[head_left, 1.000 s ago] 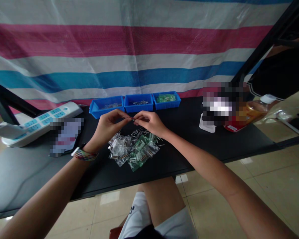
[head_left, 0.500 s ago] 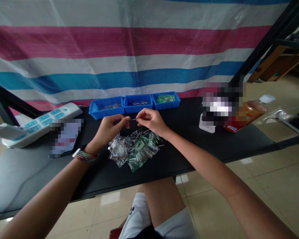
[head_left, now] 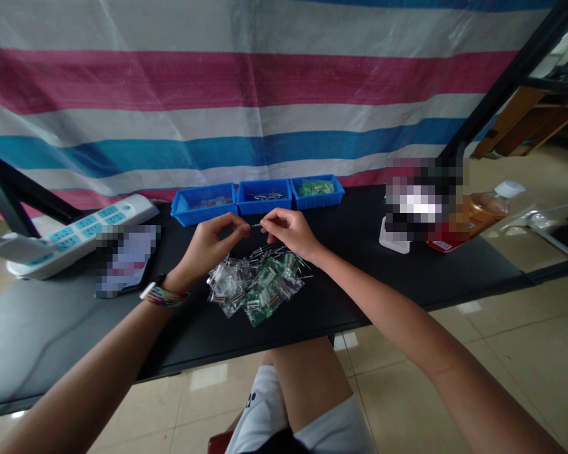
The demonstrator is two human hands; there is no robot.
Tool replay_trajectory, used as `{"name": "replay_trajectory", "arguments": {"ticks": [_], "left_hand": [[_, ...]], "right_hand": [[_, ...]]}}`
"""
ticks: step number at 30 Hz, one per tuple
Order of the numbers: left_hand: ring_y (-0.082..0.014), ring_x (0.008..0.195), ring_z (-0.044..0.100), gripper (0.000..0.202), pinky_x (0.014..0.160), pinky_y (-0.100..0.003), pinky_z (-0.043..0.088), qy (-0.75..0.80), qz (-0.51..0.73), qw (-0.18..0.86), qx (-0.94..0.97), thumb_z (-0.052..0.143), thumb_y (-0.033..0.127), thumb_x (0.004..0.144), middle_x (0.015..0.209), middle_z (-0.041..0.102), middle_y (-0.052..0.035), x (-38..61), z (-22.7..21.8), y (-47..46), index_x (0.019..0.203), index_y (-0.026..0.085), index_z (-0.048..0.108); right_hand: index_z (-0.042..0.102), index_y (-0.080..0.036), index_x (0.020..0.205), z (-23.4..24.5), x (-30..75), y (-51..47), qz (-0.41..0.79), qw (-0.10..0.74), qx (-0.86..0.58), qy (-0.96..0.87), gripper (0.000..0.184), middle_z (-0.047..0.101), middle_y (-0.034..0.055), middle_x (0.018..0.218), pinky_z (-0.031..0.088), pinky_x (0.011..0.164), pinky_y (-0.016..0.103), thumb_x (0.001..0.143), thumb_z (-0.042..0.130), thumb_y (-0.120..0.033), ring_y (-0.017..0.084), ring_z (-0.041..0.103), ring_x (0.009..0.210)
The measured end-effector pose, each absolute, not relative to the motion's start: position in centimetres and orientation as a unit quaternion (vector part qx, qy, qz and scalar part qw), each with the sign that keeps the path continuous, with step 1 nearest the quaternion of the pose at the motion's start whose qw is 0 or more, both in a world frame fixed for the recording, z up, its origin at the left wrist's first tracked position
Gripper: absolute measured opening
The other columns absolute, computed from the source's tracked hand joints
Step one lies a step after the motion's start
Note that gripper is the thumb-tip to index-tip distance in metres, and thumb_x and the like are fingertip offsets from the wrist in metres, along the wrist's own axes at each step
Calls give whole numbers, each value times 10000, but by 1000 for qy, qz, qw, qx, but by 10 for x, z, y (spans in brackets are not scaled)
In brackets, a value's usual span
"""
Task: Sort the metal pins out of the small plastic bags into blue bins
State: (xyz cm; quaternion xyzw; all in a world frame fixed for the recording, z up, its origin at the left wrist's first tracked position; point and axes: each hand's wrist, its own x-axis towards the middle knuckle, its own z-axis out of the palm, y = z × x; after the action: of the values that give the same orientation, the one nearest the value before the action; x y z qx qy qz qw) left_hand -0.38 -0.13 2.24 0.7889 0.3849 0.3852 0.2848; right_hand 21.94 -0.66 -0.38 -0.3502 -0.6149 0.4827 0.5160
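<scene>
My left hand point(head_left: 218, 243) is closed in a pinch on one end of a thin metal pin point(head_left: 255, 225). The fingertips of my right hand point(head_left: 291, 232) grip its other end. The pin is held level, and its exact kind is too small to make out. Just below both hands, on the black table point(head_left: 350, 277), lies a pile of small clear plastic packets point(head_left: 230, 282), green packets point(head_left: 267, 287) and loose thin metal pins point(head_left: 262, 253). Behind the hands stand three blue bins: the left bin point(head_left: 203, 215) holds clear packets, the middle bin point(head_left: 265, 207) metal pins, the right bin point(head_left: 319, 200) green packets.
On the left are a white power strip point(head_left: 82, 236) and a phone point(head_left: 127, 258). To the right lie a white flat case point(head_left: 394, 239) and a drink bottle point(head_left: 485, 208) beside a blurred-out object. A striped sheet point(head_left: 255, 82) hangs behind the table.
Both hands stay together over the pile with the pin between them; the fingers have shifted only slightly. The whole view has moved a little.
</scene>
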Motion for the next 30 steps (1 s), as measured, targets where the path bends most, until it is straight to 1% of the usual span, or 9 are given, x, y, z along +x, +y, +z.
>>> {"name": "replay_trajectory", "arguments": {"ticks": [4, 12, 15, 17, 19, 22, 26, 28, 30], "left_hand": [[-228, 810, 715, 408, 760, -322, 539, 409, 377, 268, 787, 680, 572, 990, 833, 784, -55, -4, 24, -2, 831, 206, 764], [-237, 790, 740, 504, 786, -336, 574, 408, 367, 289, 784, 619, 620, 1008, 809, 802, -77, -4, 27, -2, 780, 201, 780], [-252, 807, 744, 518, 792, -354, 572, 406, 349, 310, 786, 570, 615, 1020, 826, 805, -88, -3, 29, -1, 799, 194, 775], [-260, 866, 747, 419, 833, -364, 569, 392, 320, 302, 808, 627, 566, 985, 902, 819, -85, -4, 29, 0, 869, 198, 789], [-268, 942, 740, 314, 921, -392, 554, 369, 289, 263, 843, 695, 505, 935, 990, 827, -78, -4, 25, 2, 947, 214, 813], [-276, 1000, 714, 265, 1015, -442, 511, 343, 255, 199, 882, 735, 463, 901, 1049, 820, -67, -3, 15, 6, 1029, 260, 849], [-272, 968, 685, 243, 961, -433, 502, 338, 233, 173, 895, 732, 457, 910, 1025, 796, -70, -2, 6, 9, 1018, 286, 866], [-267, 945, 678, 238, 940, -421, 495, 335, 225, 161, 901, 719, 442, 916, 1014, 791, -71, -2, 6, 9, 1017, 284, 866], [-260, 920, 670, 232, 922, -410, 490, 331, 214, 152, 906, 707, 424, 917, 1005, 792, -66, -2, 7, 9, 1019, 284, 862]], "right_hand": [[678, -208, 965, -1, 217, -9, 493, 546, -348, -581, 412, 688, -3, 879, 572, 575, 252, 793, 869, -529, 100, 629, 611], [664, -192, 847, 1, 219, -9, 507, 535, -353, -577, 327, 655, -27, 765, 527, 532, 239, 749, 875, -423, 101, 615, 570], [655, -195, 830, 0, 223, -4, 481, 564, -360, -567, 284, 665, -29, 758, 511, 528, 234, 771, 841, -401, 98, 623, 546], [661, -195, 849, 0, 225, 0, 453, 593, -370, -554, 266, 695, -17, 808, 518, 539, 231, 795, 817, -404, 96, 640, 553], [671, -197, 878, 0, 228, 4, 419, 618, -391, -538, 259, 715, -7, 850, 513, 535, 223, 824, 800, -415, 94, 650, 560], [687, -202, 925, -1, 233, 11, 369, 642, -429, -517, 256, 735, 10, 899, 497, 515, 209, 868, 781, -433, 94, 665, 573], [739, -205, 1091, -4, 241, 20, 345, 623, -441, -546, 278, 784, 67, 1141, 492, 491, 191, 901, 738, -408, 79, 678, 589], [755, -214, 1197, -7, 244, 23, 339, 597, -445, -575, 343, 764, 84, 1278, 494, 476, 192, 890, 724, -363, 60, 654, 563], [769, -224, 1244, -11, 245, 24, 325, 578, -450, -598, 381, 741, 87, 1332, 502, 467, 203, 885, 703, -333, 45, 612, 532]]}}
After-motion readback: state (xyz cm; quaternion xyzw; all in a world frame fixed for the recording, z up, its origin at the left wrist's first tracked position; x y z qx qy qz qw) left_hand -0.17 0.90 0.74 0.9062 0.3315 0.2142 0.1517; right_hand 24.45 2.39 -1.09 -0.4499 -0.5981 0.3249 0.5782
